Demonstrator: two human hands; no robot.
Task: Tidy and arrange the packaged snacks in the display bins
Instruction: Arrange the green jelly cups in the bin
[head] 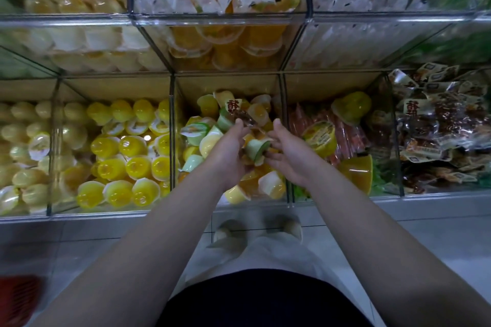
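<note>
Both my hands are in the middle lower clear bin (173,146), which holds a jumble of yellow, orange and green jelly cups. My left hand (228,152) grips a brown snack packet (240,112) with a red-character label; the packet sticks up past my thumb. My right hand (288,152) has its fingers curled against a green-and-white jelly cup (257,150) that lies between the two hands. Whatever lies beneath my palms is hidden.
The left bin holds neat yellow jelly cups (125,159). The right bin holds red stick snacks (345,135) with stray cups (318,138) (356,175). Brown packets (438,138) fill the far-right bin. Upper bins (220,16) overhang. A red basket (18,300) sits on the floor.
</note>
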